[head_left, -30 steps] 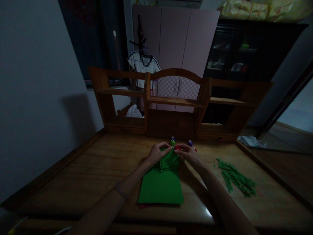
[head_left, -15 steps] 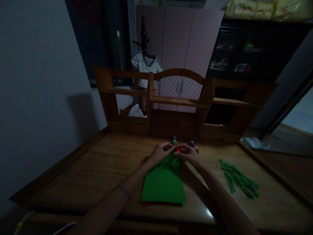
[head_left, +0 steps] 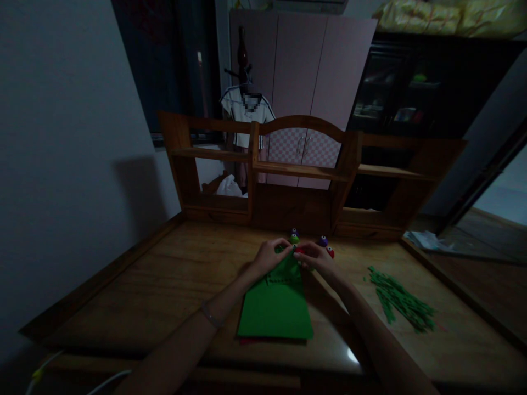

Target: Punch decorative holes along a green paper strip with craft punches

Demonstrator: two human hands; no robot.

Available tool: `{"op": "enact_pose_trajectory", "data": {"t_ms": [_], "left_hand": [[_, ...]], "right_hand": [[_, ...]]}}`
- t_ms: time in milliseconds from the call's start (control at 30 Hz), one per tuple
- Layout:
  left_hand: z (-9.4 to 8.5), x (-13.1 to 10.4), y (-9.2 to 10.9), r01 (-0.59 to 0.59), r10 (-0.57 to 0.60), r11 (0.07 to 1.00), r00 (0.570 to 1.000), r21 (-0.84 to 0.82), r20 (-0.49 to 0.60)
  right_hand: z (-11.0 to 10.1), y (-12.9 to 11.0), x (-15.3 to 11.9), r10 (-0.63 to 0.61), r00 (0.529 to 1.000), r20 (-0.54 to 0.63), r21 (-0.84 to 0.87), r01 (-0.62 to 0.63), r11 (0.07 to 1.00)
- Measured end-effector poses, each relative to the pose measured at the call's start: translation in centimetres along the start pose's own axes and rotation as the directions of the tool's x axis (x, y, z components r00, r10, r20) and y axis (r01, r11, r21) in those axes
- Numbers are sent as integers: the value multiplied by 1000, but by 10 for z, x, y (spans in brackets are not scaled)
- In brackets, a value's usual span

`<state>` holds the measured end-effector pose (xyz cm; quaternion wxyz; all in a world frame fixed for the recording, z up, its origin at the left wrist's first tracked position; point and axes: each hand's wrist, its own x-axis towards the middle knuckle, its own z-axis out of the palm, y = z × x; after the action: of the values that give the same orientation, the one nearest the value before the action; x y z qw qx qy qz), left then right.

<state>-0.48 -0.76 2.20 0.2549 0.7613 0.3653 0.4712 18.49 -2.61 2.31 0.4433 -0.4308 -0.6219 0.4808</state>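
A green sheet (head_left: 275,312), paper or foam, lies on the desk with a red edge (head_left: 249,340) showing beneath its front. Across its upper part runs a row of dark marks. My left hand (head_left: 269,257) rests over the sheet's far end, thumb and fingertips pinched together; what is between them is too small to make out. Close beside it, my right hand (head_left: 319,259) pinches a small red piece (head_left: 300,249), mostly covered by the fingers. Just beyond are small round eye-like pieces: a green one (head_left: 293,239), purple ones (head_left: 323,241) and a red one (head_left: 330,252).
A pile of narrow green strips (head_left: 401,302) lies on the right of the wooden desk (head_left: 164,285). A wooden shelf unit (head_left: 298,171) rises along the desk's back edge. A white cable (head_left: 109,379) is at the lower left.
Both hands stay at the far end of the sheet. The right fingers have shifted slightly and less of the red piece shows. The view has moved a little.
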Motion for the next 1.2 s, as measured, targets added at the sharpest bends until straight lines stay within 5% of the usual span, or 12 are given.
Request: {"op": "enact_pose_trajectory", "data": {"t_ms": [233,533,933,1200], "left_hand": [[-2,3,-4,22,-22,1000,999,6,-29],[-3,3,-7,28,-30,999,998,-41,-47],[-1,0,0,31,-37,999,982,-40,-183],[0,0,-2,44,-67,981,991,-189,-114]], "right_hand": [[-5,1,0,4,995,-99,21,-2,1000],[-17,3,11,93,960,-265,307,-7,952],[0,-7,-9,55,987,150,180,-82,980],[1,-11,-11,74,982,175,27,-80,996]]}}
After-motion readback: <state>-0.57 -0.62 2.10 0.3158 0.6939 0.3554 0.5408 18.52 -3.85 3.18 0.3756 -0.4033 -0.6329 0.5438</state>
